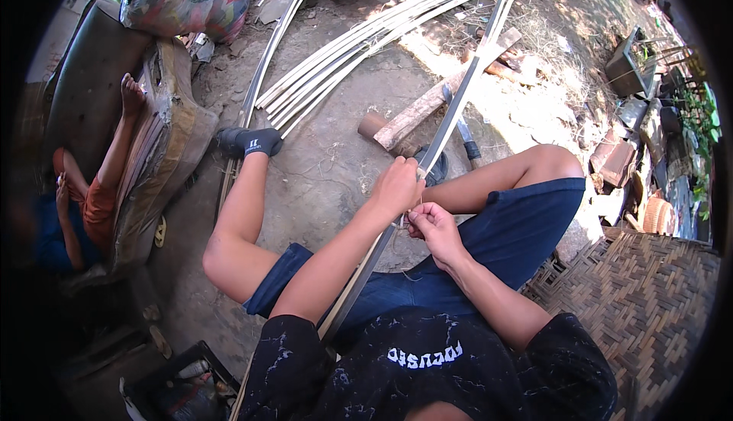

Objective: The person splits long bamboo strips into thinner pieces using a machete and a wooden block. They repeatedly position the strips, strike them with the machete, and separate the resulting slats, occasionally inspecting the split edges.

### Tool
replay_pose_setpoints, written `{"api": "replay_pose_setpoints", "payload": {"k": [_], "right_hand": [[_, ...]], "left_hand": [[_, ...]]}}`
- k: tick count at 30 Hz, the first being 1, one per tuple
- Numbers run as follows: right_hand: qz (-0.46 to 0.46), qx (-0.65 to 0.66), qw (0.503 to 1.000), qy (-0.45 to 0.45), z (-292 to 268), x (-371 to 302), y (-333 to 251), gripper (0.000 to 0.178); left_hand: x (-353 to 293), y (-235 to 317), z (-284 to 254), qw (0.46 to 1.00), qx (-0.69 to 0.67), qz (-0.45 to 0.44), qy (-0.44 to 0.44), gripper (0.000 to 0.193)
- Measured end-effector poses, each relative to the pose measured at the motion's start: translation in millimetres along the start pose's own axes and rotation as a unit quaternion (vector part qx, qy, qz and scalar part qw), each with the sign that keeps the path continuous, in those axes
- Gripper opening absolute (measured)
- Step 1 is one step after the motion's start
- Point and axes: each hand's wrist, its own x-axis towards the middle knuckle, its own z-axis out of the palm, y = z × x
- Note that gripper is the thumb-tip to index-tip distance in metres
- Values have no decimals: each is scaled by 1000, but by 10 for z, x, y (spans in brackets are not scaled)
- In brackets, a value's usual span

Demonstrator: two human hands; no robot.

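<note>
My left hand (398,186) is wrapped round a bundle of long, narrow strips (450,119), dark on one side and pale on the other, which look like split bamboo. The bundle slants across my lap from the far right, passing under my left forearm toward the lower left. Just below and to the right, my right hand (435,229) is closed in a pinch beside the bundle. A thin pale strand shows at its fingertips, with a loose end hanging toward my lap; its material is too small to tell.
More pale strips (328,70) lie fanned out ahead. Near my right leg are a split log (416,112) and a large knife (463,132). Someone sits on a worn sofa (164,131) at left, below a stuffed sack (187,1). A woven panel (634,299) stands at right, a black crate (183,383) lower left.
</note>
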Motion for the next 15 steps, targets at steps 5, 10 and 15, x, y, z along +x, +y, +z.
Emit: {"api": "replay_pose_setpoints", "payload": {"k": [5, 10, 15], "right_hand": [[6, -23, 1000, 4, -10, -34, 8, 6], [9, -24, 999, 20, -54, 51, -7, 5], [11, -20, 999, 48, -65, 86, -11, 3]], "left_hand": [[70, 83, 40, 997, 53, -34, -43, 41], [222, 149, -181, 993, 27, -72, -94, 45], [256, 210, -270, 995, 24, -56, -82, 47]]}}
